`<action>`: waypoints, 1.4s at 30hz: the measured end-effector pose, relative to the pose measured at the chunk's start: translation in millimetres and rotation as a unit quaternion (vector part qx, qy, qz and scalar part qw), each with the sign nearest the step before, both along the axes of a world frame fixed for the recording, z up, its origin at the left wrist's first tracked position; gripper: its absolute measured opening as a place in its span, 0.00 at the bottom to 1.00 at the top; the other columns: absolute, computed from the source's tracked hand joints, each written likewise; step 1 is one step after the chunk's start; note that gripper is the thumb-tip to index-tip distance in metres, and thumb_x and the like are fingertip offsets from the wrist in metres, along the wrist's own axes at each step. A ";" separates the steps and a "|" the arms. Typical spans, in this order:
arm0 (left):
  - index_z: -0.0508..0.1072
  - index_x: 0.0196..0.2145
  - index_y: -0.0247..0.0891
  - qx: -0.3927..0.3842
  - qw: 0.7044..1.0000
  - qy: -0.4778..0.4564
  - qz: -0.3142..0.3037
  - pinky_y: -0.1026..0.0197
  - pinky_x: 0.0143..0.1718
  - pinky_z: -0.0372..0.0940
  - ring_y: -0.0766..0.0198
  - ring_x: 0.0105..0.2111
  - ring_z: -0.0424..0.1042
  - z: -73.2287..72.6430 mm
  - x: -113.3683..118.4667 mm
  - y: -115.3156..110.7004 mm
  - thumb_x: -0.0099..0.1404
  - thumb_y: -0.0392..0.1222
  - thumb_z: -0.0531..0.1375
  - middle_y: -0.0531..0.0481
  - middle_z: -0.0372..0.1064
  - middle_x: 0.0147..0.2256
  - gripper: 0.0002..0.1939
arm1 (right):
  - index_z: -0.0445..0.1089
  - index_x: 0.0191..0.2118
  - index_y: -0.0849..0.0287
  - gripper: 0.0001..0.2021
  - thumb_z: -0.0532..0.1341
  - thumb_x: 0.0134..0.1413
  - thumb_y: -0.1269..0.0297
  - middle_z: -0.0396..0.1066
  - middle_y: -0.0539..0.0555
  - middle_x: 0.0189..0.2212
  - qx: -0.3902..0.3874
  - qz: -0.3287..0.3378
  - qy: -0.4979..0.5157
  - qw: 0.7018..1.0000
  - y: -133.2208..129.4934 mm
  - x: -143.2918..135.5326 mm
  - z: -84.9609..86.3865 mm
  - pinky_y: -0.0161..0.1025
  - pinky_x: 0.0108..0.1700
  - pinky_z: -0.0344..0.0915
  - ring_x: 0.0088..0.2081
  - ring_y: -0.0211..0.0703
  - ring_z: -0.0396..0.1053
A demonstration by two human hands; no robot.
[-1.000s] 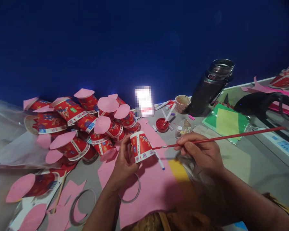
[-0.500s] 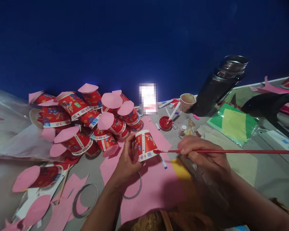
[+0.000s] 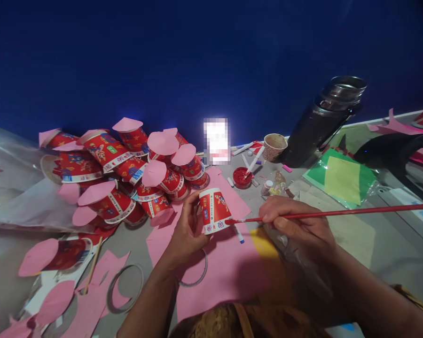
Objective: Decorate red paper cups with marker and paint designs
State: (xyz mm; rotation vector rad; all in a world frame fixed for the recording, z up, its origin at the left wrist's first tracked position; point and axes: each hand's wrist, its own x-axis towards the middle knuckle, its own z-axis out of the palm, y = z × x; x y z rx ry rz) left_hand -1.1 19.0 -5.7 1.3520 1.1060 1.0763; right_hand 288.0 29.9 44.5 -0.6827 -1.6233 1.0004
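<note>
My left hand (image 3: 190,225) is closed around a red and white printed paper cup (image 3: 216,206), held upside down and a little tilted above the pink paper (image 3: 222,277). In my right hand (image 3: 296,223) is a long red-handled paintbrush (image 3: 352,212), gripped near its bristle end. The red-coated bristles touch the cup's right side, low down near the rim. Behind the hands sits a small pot of red paint (image 3: 242,178) with a white marker (image 3: 255,162) leaning in it.
Several red cups with pink paper tops (image 3: 109,155) are piled at the left. A dark flask (image 3: 320,122) and a patterned paper cup (image 3: 274,146) stand at the back. Tape rolls (image 3: 125,288) lie at front left; a green packet (image 3: 338,176) lies at right.
The brush handle's far end has tilted upward at the right, while its tip stays at the cup's lower right side. The cup has barely moved in my left hand.
</note>
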 end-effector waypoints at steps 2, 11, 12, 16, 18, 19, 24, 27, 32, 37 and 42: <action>0.59 0.68 0.52 0.010 1.000 0.004 0.000 0.38 0.75 0.58 0.41 0.74 0.59 1.0 0.3 0.2 0.57 0.38 0.75 0.41 0.60 0.72 0.46 | 0.83 0.39 0.51 0.10 0.64 0.67 0.70 0.82 0.53 0.34 -0.011 0.003 -0.009 1.000 -0.4 0.9 1.6 0.44 0.41 0.77 0.36 0.47 0.79; 0.59 0.70 0.50 0.025 1.000 0.006 -0.003 0.40 0.76 0.58 0.41 0.74 0.60 0.2 1.2 0.2 0.58 0.37 0.75 0.41 0.60 0.73 0.48 | 0.82 0.39 0.52 0.09 0.64 0.67 0.70 0.82 0.54 0.33 -0.012 -0.012 -0.005 1.000 -0.5 1.1 1.8 0.45 0.41 0.77 0.36 0.48 0.79; 0.59 0.69 0.50 0.027 1.000 0.005 -0.004 0.40 0.75 0.58 0.41 0.74 0.60 0.1 1.3 0.3 0.57 0.37 0.75 0.41 0.61 0.72 0.48 | 0.81 0.39 0.52 0.08 0.64 0.67 0.69 0.82 0.54 0.33 -0.014 -0.010 -0.007 1.000 -0.4 1.2 1.9 0.45 0.41 0.77 0.36 0.48 0.79; 0.61 0.69 0.50 0.037 0.999 -0.015 -0.009 0.42 0.76 0.58 0.42 0.74 0.60 0.6 1.8 0.5 0.58 0.37 0.75 0.42 0.61 0.72 0.46 | 0.82 0.39 0.53 0.09 0.63 0.68 0.69 0.82 0.54 0.33 -0.019 0.012 -0.013 1.000 -0.5 2.1 2.3 0.44 0.40 0.75 0.35 0.47 0.78; 0.61 0.69 0.50 0.040 0.999 -0.017 -0.010 0.42 0.75 0.58 0.43 0.74 0.60 1.0 2.1 0.4 0.59 0.36 0.75 0.42 0.62 0.72 0.46 | 0.82 0.39 0.53 0.09 0.63 0.68 0.69 0.82 0.54 0.34 -0.021 0.010 -0.008 1.000 -0.8 2.3 1.7 0.44 0.40 0.75 0.35 0.47 0.78; 0.61 0.69 0.50 0.038 0.999 -0.015 -0.009 0.42 0.75 0.58 0.43 0.74 0.60 1.2 2.3 0.2 0.59 0.36 0.75 0.42 0.62 0.72 0.46 | 0.82 0.40 0.53 0.09 0.63 0.68 0.69 0.82 0.54 0.34 -0.019 0.006 -0.002 1.000 -0.9 2.3 1.3 0.44 0.40 0.75 0.36 0.48 0.78; 0.61 0.69 0.52 0.037 0.999 -0.005 -0.005 0.42 0.76 0.58 0.43 0.74 0.61 2.0 3.1 -1.1 0.58 0.35 0.75 0.43 0.62 0.72 0.46 | 0.82 0.41 0.52 0.09 0.63 0.69 0.70 0.81 0.54 0.35 -0.014 0.005 0.000 1.000 -1.2 3.2 -1.0 0.45 0.41 0.74 0.37 0.47 0.78; 0.62 0.69 0.52 0.041 0.999 -0.009 -0.011 0.43 0.76 0.57 0.44 0.74 0.60 2.1 3.1 -0.9 0.59 0.35 0.74 0.44 0.62 0.72 0.45 | 0.82 0.41 0.52 0.09 0.62 0.69 0.69 0.81 0.54 0.35 -0.023 0.021 -0.024 0.999 -0.6 5.3 -1.6 0.45 0.41 0.74 0.37 0.48 0.78; 0.61 0.70 0.52 0.039 0.999 0.012 -0.007 0.41 0.76 0.57 0.43 0.74 0.60 -1.1 0.7 -0.9 0.58 0.34 0.74 0.43 0.60 0.73 0.47 | 0.81 0.40 0.53 0.10 0.62 0.68 0.70 0.81 0.54 0.35 -0.022 0.008 -0.009 1.000 -0.3 5.8 -1.5 0.45 0.41 0.74 0.37 0.47 0.77; 0.60 0.70 0.51 0.032 0.998 0.050 0.017 0.37 0.76 0.56 0.40 0.74 0.59 -4.1 -1.4 -2.2 0.58 0.36 0.75 0.41 0.59 0.73 0.48 | 0.81 0.42 0.52 0.10 0.62 0.68 0.72 0.81 0.53 0.36 -0.007 0.014 -0.013 1.000 0.2 5.6 -3.7 0.44 0.43 0.73 0.38 0.46 0.77; 0.61 0.71 0.50 0.030 0.999 0.026 0.006 0.37 0.75 0.57 0.39 0.74 0.59 -4.9 -1.1 -2.1 0.58 0.39 0.75 0.40 0.59 0.73 0.48 | 0.80 0.42 0.52 0.09 0.62 0.69 0.70 0.80 0.53 0.37 -0.019 0.029 -0.030 0.999 -0.4 8.1 -5.5 0.45 0.41 0.72 0.38 0.47 0.77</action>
